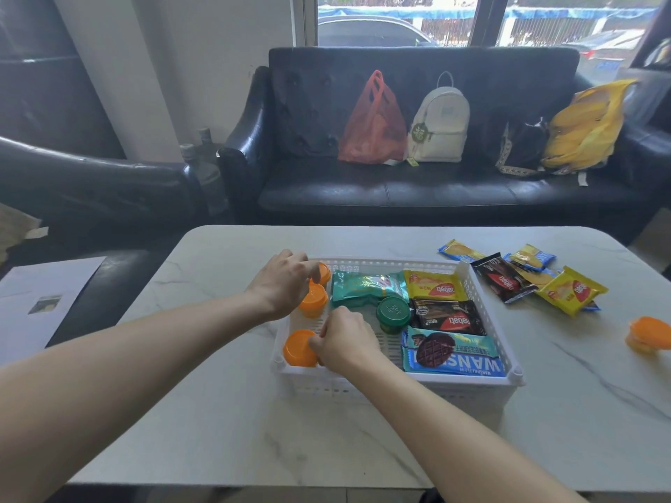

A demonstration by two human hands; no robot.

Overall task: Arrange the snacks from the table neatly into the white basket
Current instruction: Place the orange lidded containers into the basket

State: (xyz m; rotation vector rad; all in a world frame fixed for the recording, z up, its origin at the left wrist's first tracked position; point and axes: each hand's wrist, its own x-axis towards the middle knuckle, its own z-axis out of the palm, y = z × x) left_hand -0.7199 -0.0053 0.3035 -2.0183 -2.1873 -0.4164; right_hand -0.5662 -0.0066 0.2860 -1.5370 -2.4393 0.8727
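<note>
Fingers of the right hand curl against the side of the near orange cup, in the front-left corner of the white basket; they look closed on it, though the thumb is hidden. Left hand reaches over the far-left corner, its fingertips pinching at the far orange cup, with a middle orange cup just under the palm; whether it truly grips I cannot tell

Beside these sit a green cup, a teal pack, yellow wafer, dark wafer and blue biscuit packs, laid flat and filling the right half. More loose packs lie on the table right of the basket, and another orange cup well apart near the right edge

Cups look light, rigid and smooth, likely to roll if tipped: best taken around the lid rim or the wall, set upright in a row. Foil packs are light, crinkly and slippery, their contents probably brittle; pinch by the sealed ends, not the middle
</note>
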